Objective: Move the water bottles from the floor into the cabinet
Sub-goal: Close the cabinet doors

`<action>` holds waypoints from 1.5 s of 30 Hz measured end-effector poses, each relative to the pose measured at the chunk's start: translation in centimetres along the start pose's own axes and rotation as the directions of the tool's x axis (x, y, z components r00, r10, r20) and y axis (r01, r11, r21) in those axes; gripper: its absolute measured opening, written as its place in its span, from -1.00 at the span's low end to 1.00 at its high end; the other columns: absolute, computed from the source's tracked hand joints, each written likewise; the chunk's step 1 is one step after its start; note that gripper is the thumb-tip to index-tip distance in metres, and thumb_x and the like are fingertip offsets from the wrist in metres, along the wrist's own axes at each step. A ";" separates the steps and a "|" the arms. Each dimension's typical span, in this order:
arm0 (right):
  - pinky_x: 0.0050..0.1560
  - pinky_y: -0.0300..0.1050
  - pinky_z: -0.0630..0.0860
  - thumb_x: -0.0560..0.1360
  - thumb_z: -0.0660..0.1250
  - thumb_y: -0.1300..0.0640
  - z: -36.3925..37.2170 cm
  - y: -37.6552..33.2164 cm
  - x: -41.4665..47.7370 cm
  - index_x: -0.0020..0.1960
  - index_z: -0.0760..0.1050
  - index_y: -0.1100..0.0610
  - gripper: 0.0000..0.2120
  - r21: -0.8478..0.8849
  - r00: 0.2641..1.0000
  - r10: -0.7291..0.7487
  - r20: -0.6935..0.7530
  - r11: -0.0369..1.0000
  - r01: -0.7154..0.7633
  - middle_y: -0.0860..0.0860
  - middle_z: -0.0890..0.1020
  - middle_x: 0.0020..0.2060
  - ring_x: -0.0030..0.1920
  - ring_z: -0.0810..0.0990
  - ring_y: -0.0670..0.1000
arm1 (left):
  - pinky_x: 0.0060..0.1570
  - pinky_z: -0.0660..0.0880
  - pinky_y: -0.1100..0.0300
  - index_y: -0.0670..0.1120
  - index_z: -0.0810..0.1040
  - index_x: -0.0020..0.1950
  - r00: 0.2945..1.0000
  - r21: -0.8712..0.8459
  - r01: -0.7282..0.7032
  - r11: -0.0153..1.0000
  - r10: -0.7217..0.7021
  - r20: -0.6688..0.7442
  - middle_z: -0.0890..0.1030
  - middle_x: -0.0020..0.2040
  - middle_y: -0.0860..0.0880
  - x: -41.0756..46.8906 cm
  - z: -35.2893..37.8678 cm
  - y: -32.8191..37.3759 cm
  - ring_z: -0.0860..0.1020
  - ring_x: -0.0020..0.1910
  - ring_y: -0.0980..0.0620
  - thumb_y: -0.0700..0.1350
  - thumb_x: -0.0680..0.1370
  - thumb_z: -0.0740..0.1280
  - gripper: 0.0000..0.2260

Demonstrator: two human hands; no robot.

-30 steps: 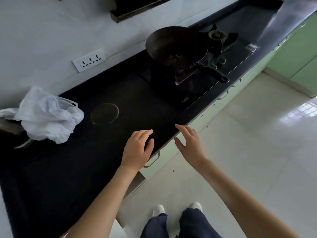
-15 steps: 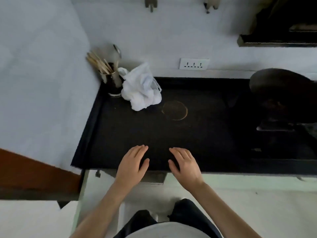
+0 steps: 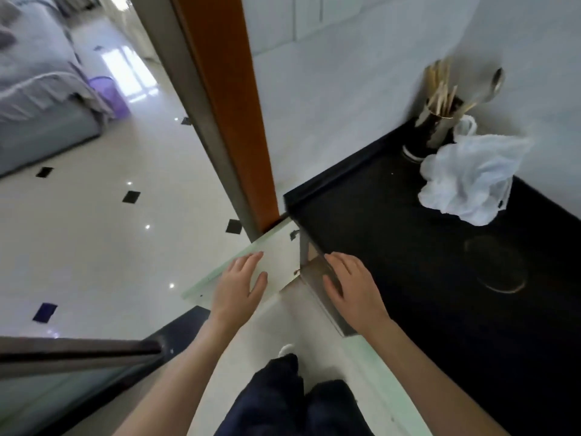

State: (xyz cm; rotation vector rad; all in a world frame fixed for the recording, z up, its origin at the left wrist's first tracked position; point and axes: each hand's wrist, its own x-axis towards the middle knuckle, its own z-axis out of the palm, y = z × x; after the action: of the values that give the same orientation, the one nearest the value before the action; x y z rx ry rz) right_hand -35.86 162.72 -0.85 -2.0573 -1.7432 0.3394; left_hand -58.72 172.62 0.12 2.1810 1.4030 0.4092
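1. The cabinet door (image 3: 283, 256) stood swung open, with its inner face just past the left hand (image 3: 235, 286) fingertips. Whether they touched it could not be told.
2. The left fingers were straight and close together, holding nothing.
3. The right hand (image 3: 352, 287) fingers were straight and slightly apart, over the front edge of the counter (image 3: 408, 247).
4. The bag (image 3: 465, 184) lay well beyond the right fingers, and open floor (image 3: 94, 231) spread left of the left fingers.

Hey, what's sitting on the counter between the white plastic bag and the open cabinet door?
Nothing: in the head view, only bare black countertop stretches from the plastic bag to the open cabinet door.
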 end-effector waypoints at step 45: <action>0.57 0.10 0.01 0.58 0.14 0.02 5.0 12.7 0.4 0.51 0.30 0.09 -0.49 -0.095 0.968 -0.129 0.216 0.984 0.152 0.07 0.32 0.50 0.55 0.16 0.04 | -0.02 0.60 0.23 0.13 0.44 0.41 0.832 -0.619 0.553 0.558 -0.328 0.448 0.56 0.16 -0.08 -2.4 16.4 -1.7 0.62 0.01 -0.05 -0.34 0.50 0.37 -0.43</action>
State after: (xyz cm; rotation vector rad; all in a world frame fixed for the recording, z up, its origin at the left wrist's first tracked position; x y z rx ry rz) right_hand -26.87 162.29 -11.12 -2.0199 -2.0643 0.4387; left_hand -52.70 166.80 -14.33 1.1104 1.2648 0.3579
